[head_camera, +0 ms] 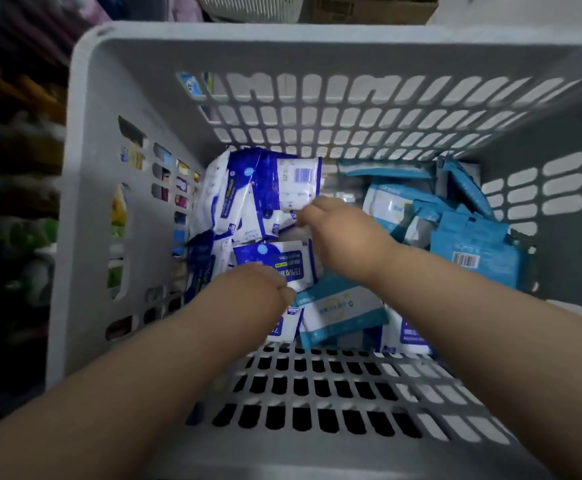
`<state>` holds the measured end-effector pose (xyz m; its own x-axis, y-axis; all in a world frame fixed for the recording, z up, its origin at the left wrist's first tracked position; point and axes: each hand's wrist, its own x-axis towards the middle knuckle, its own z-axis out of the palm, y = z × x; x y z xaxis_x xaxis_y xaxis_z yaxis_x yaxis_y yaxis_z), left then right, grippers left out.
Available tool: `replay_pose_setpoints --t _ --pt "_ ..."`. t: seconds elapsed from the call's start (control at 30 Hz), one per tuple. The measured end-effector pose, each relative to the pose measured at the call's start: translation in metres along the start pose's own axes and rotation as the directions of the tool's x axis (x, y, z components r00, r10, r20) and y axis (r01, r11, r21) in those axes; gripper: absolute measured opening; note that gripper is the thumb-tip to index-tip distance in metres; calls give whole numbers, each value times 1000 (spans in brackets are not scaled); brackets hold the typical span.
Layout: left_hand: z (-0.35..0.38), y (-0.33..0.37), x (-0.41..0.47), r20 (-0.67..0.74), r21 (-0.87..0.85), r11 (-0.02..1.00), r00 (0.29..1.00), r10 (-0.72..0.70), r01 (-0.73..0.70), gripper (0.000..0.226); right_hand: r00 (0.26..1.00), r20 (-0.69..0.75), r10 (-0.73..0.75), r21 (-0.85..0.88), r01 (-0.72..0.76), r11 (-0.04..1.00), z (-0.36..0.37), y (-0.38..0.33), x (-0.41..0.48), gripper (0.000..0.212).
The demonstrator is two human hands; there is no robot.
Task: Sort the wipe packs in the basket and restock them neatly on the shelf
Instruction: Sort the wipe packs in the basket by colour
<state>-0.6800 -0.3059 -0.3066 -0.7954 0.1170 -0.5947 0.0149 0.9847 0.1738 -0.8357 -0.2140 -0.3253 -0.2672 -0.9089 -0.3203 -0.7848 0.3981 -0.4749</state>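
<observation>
Many dark blue wipe packs (265, 188) are lying heaped at the left side of the grey basket (85, 188), light blue wipe packs (473, 244) at its right. The right hand (338, 230) is reaching onto the dark blue heap; the left hand (251, 292) is lying over a nearer dark blue pack (282, 261). Their fingers are bending downward, mostly hidden, so I cannot tell whether either is gripping anything.

Single view, head-worn, wide-angle. Faces forward and steeply down into the grey basket (85, 202) from above its near rim, at close range. Left hand (258, 285) and right hand (341, 233) enter from the near edge. Shelving (23, 150) at far left, blurred.
</observation>
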Motion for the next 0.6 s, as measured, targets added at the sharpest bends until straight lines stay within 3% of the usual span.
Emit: replay_pose_setpoints --t 0.07,0.13,0.2,0.27,0.33,0.43,0.5,0.6 --pt "1 -1 5 47 10 999 998 -36 36 37 948 293 128 -40 -122 992 0 13 -20 32" --pt "-2 2 9 63 49 998 997 -40 37 27 833 521 187 -135 -136 982 5 19 -40 43" --pt "-3 3 12 66 49 998 997 -37 34 26 753 614 238 -206 -139 969 12 17 -55 53" --pt "-7 2 14 89 55 997 994 -65 61 30 726 639 255 -253 -114 961 16 15 -61 48" --pt "-19 0 14 126 80 989 983 -133 124 36 796 556 238 -266 -100 959 9 12 -62 34" --pt "-33 -8 16 62 89 971 972 -229 223 35 907 289 305 -154 -271 950 -17 11 -60 14" --pt "-34 -9 18 -7 76 965 968 -251 251 31 893 85 442 -68 -438 897 -41 18 -61 12" --pt "-35 -2 25 -1 58 972 973 -229 229 29 806 -83 586 -227 -588 776 -76 39 -66 14"
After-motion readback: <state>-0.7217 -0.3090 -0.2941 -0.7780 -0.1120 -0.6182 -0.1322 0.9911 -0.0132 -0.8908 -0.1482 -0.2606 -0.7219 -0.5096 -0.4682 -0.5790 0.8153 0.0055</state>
